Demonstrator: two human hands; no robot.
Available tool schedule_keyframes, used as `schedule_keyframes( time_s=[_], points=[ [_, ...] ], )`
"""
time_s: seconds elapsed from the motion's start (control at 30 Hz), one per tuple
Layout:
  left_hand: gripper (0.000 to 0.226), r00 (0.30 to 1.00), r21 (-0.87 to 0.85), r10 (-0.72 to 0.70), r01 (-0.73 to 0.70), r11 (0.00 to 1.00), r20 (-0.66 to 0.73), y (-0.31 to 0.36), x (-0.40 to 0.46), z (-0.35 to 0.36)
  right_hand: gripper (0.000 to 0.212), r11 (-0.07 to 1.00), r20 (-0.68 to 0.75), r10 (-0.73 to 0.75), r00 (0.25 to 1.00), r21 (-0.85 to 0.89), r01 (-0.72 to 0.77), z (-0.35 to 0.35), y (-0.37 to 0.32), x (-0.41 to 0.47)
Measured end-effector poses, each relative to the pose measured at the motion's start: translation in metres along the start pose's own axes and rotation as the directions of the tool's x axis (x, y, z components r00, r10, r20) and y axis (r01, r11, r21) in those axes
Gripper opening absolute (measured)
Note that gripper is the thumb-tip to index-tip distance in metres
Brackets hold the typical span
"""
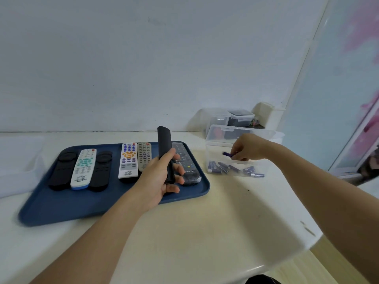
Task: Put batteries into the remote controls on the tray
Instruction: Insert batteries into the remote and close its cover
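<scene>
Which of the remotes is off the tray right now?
The plain black slim remote, gripped upright in the left hand above the blue plastic tray. The other six lie flat on the tray, most with buttons facing up.

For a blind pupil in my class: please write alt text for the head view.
The left hand holds a black remote above a blue tray of remotes, while the right hand pinches a battery over a clear box of batteries.

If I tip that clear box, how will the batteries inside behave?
The batteries look like small smooth cylinders lying loose, so they would probably roll and pile against one wall of the clear box. Being rigid, they should rattle, not deform.
</scene>
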State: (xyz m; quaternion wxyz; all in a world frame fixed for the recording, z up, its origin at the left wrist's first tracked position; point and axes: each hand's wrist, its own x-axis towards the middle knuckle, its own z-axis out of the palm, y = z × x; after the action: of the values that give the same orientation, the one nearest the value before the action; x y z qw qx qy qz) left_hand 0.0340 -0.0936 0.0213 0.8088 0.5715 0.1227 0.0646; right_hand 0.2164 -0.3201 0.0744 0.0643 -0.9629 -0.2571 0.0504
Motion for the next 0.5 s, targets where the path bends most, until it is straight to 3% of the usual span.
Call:
schedule_keyframes(
  time_s=[0.17, 0.23, 0.37, 0.5],
  points=[
    [0.030, 1.000, -0.060, -0.001, 0.000, 0.998, -0.018, 0.005, -0.003, -0.002, 0.004, 0.968, -0.263, -0.185, 0.947, 0.119, 0.222, -0.011, -0.034, -0.034],
    [0.027, 1.000, -0.087, 0.009, -0.012, 0.996, -0.030, 0.009, -0.005, -0.003, 0.004, 0.897, -0.329, -0.235, 0.915, 0.290, 0.335, -0.006, -0.060, -0.045],
    [0.033, 0.993, -0.127, 0.104, -0.110, 0.986, -0.054, 0.026, -0.012, -0.014, 0.009, 0.608, -0.279, -0.370, 0.886, 0.649, 0.458, 0.014, -0.116, -0.049],
    [0.045, 0.971, -0.020, 0.220, -0.223, 0.975, -0.093, 0.052, -0.022, -0.045, 0.011, 0.440, -0.225, -0.484, 0.846, 0.773, 0.457, 0.032, -0.163, -0.031]
  ],
)
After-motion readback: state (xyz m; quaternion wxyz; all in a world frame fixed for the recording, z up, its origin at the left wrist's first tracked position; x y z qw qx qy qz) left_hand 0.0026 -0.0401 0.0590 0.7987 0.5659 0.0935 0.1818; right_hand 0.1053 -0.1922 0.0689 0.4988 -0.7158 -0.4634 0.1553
